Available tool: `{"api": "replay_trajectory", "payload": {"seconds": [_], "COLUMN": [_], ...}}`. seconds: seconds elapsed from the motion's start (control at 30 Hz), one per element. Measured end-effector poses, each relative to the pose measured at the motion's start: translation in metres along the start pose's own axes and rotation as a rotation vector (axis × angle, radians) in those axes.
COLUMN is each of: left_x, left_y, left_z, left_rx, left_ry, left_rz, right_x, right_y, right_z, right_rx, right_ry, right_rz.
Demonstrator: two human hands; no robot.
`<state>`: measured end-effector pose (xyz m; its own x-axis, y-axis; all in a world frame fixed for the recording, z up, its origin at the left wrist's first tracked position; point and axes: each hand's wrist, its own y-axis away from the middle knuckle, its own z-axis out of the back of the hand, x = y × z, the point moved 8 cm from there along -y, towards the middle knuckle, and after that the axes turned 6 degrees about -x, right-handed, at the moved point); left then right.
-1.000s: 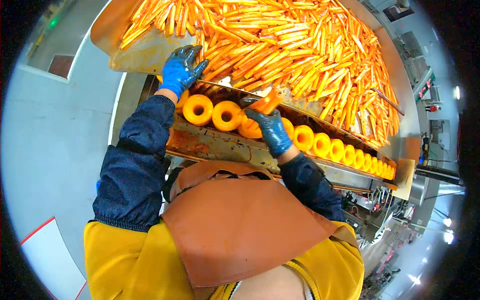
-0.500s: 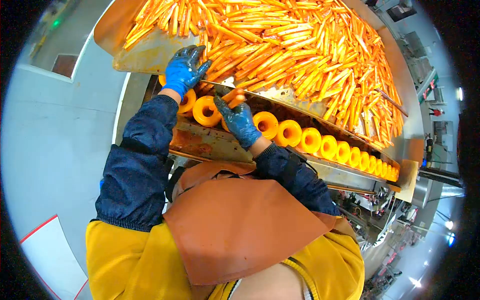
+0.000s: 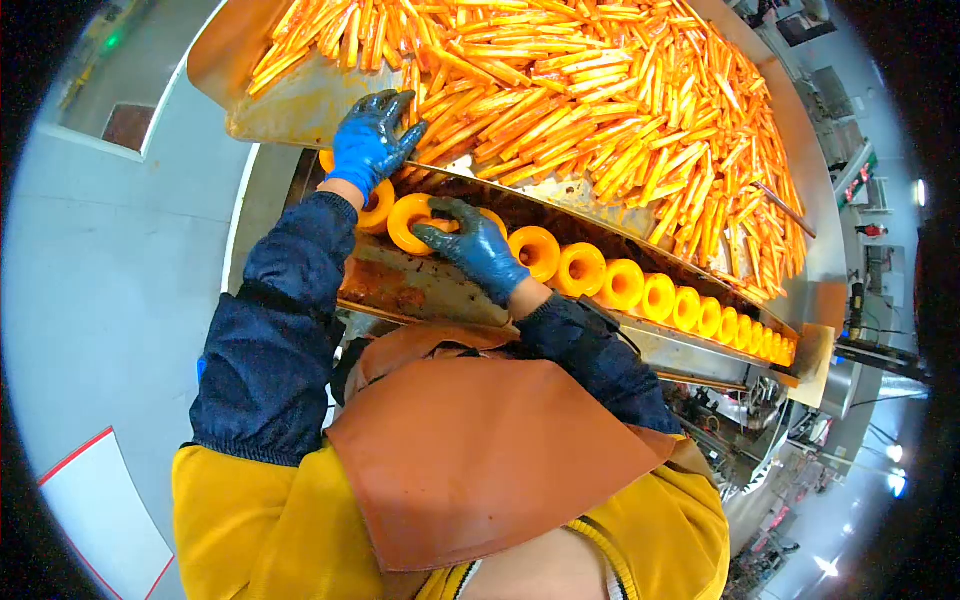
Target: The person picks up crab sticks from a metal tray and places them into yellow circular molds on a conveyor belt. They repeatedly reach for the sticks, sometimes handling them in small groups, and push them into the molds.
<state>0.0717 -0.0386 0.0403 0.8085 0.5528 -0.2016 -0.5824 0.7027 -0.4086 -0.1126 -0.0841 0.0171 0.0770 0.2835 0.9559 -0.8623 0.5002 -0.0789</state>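
My left hand [image 3: 375, 142], in a wet blue glove, lies at the near edge of the metal tray [image 3: 290, 115], fingers spread beside a heap of glossy orange food sticks [image 3: 590, 90]. My right hand [image 3: 478, 250], gloved in the same blue, is over a yellow funnel-shaped cup [image 3: 402, 228] in a row below the tray. Its thumb and fingers are closed around a few orange sticks [image 3: 442, 226] at the cup's mouth. How far the sticks reach into the cup is hidden. Another yellow cup [image 3: 493, 222] is partly covered by this hand.
More yellow cups [image 3: 582, 268] run in a line toward the right. A stained metal ledge [image 3: 400, 285] lies in front of them. A thin dark rod [image 3: 785, 208] rests at the tray's right side. Machinery [image 3: 725, 425] stands at lower right.
My right hand has moved down and slightly left, bringing the orange sticks from above the cups to one cup's mouth. My left hand has barely moved.
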Motion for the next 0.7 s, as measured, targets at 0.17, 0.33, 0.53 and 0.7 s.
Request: {"api": "replay_trajectory", "payload": {"seconds": [0.17,0.33,0.53,0.7], "left_x": [0.005,0.002,0.001,0.001], "left_y": [0.0,0.001,0.0,0.0], "left_z": [-0.007,-0.005,-0.003,-0.003], "left_rx": [-0.019,-0.018,-0.02,0.002], "left_ry": [0.002,0.007,-0.019,-0.033], "left_rz": [-0.01,-0.001,-0.024,-0.002], "right_x": [0.016,0.028,0.02,0.002], "right_y": [-0.035,-0.092,-0.112,-0.102], "right_z": [0.093,0.122,0.153,0.208], "right_rx": [-0.155,-0.043,0.099,-0.341], "right_ry": [0.326,1.244,1.087,-0.156], "right_rz": [0.203,0.526,0.528,0.015]}}
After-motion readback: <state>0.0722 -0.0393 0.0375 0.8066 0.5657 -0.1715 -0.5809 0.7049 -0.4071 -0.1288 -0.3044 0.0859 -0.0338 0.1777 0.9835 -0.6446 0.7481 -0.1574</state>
